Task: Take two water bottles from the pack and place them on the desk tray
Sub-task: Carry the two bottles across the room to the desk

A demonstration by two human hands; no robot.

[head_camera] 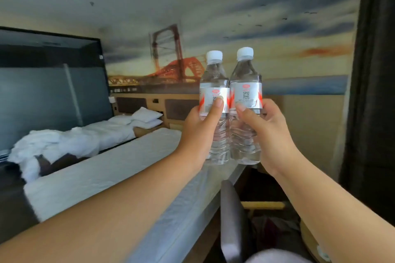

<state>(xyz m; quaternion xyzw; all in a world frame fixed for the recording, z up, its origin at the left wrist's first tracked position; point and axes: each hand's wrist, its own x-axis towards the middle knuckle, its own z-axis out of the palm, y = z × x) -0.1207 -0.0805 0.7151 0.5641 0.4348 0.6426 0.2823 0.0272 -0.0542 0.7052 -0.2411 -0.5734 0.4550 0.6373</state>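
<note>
Two water bottles, held up in front of us at mid-frame, are the subject here. The left bottle (214,111) and the right bottle (246,109) stand upright and side by side, their bodies touching, each with a white cap and a silver label marked in red. Both are clear and appear full. We see them raised in the air, above the near corner of the bed and resting on no surface.

The left hand (202,132) is wrapped around the lower body of the left bottle, thumb pressed flat on the label. The right hand (264,132) is wrapped in the same way around the right bottle, its thumb lying across the label's lower edge. Both grips are closed firmly on their bottles. Both forearms are bare and reach in from the near edge.

To the left, a long bed (119,168) with a pale cover runs from near to far. Beyond it a second bed carries crumpled white bedding (53,145) and white pillows (146,116). On the far wall we see a mural of a red bridge (177,66) under a cloudy sky. A dark curtain (374,92) hangs at the right. A grey chair back (232,220) stands near us, below the bottles.
</note>
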